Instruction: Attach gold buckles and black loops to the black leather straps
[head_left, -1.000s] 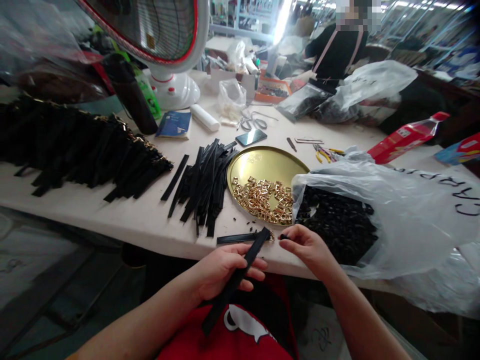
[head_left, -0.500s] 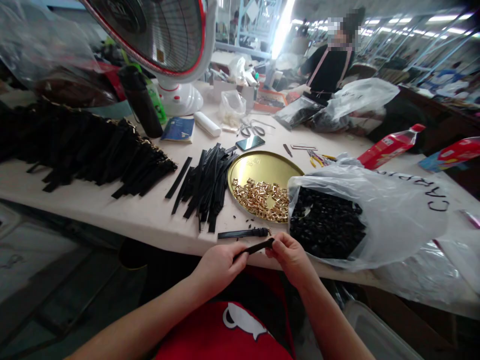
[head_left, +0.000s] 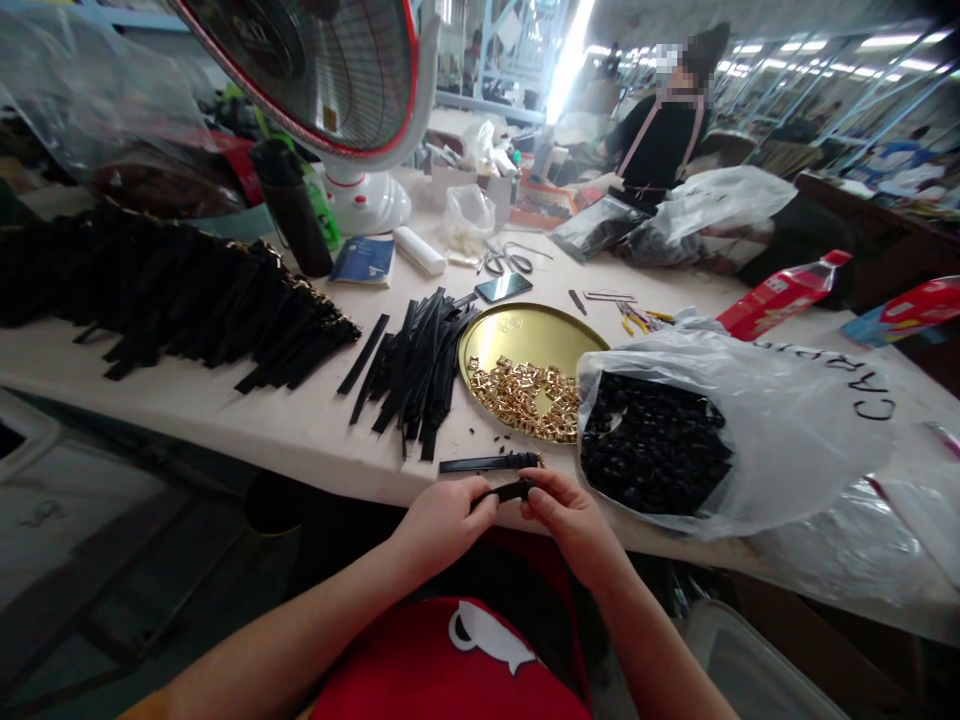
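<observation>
Both my hands meet at the table's near edge on one black strap (head_left: pixel 511 491). My left hand (head_left: pixel 442 520) pinches its left part and my right hand (head_left: pixel 564 514) pinches its right end. Just beyond them a second black strap (head_left: pixel 487 463) with a small gold fitting lies flat on the table. A round gold tray (head_left: pixel 525 330) behind it holds a heap of gold buckles (head_left: pixel 529 398). Right of my right hand, a clear plastic bag (head_left: pixel 765 420) lies open with small black pieces (head_left: pixel 656 445) inside.
Loose black strips (head_left: pixel 416 365) lie left of the tray, and a long pile of finished black straps (head_left: pixel 165 290) runs further left. A fan (head_left: pixel 337 90), dark bottle (head_left: pixel 292 205), phone (head_left: pixel 502 287), scissors and pliers sit behind. Another person (head_left: pixel 660 130) works at the far end.
My right hand came over from the bag's mouth to the strap's end. The strap in my left hand swung up from my lap to lie level between both hands.
</observation>
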